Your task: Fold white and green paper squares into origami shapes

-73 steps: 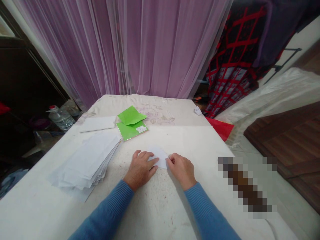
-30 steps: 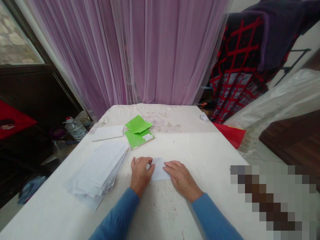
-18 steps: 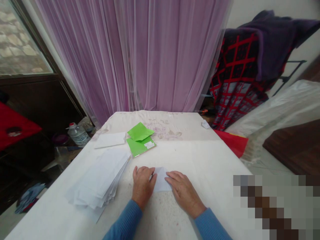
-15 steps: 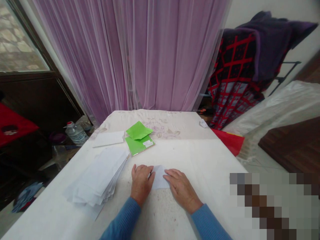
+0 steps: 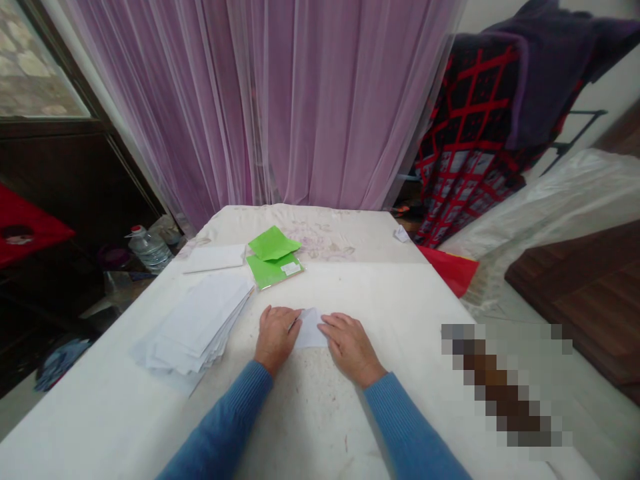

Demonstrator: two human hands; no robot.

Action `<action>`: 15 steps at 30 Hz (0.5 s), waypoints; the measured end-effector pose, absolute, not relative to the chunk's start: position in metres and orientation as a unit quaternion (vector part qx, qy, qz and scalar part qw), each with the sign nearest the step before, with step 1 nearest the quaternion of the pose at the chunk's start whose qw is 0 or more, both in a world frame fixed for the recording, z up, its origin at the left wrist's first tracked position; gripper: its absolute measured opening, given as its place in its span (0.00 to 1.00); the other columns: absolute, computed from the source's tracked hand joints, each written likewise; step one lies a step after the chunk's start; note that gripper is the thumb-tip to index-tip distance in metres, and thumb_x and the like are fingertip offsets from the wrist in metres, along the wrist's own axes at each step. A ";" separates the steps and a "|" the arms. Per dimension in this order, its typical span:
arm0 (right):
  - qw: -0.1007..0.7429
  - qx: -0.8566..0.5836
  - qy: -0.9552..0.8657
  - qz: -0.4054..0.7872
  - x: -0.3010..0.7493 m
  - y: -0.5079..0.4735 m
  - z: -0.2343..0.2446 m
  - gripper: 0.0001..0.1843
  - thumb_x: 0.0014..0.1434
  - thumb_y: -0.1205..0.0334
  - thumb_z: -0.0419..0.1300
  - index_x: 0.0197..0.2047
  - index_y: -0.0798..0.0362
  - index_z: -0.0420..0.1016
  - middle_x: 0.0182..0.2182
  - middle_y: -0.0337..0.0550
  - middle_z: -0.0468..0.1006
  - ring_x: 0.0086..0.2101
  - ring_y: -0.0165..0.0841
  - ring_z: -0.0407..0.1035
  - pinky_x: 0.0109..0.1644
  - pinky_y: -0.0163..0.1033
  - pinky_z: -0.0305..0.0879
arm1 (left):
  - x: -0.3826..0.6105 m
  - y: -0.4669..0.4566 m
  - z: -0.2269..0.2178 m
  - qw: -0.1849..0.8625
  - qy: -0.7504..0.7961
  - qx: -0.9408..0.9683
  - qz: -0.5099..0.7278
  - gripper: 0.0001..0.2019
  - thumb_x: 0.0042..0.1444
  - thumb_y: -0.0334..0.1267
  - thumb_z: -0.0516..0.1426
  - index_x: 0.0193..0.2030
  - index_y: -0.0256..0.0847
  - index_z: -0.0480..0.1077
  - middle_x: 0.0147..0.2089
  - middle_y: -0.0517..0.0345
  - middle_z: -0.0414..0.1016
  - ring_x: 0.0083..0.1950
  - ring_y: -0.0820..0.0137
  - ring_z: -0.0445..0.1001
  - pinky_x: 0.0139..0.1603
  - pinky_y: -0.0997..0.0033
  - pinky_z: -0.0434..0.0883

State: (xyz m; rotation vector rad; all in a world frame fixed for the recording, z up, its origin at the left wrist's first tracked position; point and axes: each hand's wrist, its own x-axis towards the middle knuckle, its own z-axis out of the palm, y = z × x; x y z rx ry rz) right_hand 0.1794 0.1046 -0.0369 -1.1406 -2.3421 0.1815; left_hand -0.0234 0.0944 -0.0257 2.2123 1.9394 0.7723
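A small folded white paper [image 5: 310, 328] lies on the white table [image 5: 390, 300] in front of me. My left hand [image 5: 275, 337] lies flat on its left edge, fingers stretched out and pressing down. My right hand [image 5: 349, 345] rests flat on its right side, fingertips on the paper. Both hands are open, palms down, and blue sleeves cover both arms. Part of the paper is hidden under my fingers.
A fanned stack of white sheets [image 5: 200, 319] lies to the left. Behind it are a single white sheet [image 5: 215, 257] and green papers [image 5: 273, 261]. A water bottle [image 5: 147, 248] stands off the table's left side. Purple curtains [image 5: 280, 100] hang behind; a red item [image 5: 447, 269] lies right.
My hands have stayed on the small paper, shifting only slightly along it. The camera view rose and then dropped back a little.
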 end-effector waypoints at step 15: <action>0.254 -0.423 -0.867 0.075 0.179 0.105 -0.036 0.22 0.56 0.75 0.54 0.50 0.48 0.77 0.52 0.45 0.76 0.53 0.41 0.65 0.56 0.49 0.62 | -0.018 0.088 -0.026 0.013 0.541 0.813 0.216 0.14 0.63 0.39 0.53 0.53 0.48 0.73 0.55 0.54 0.76 0.60 0.58 0.70 0.65 0.39 0.54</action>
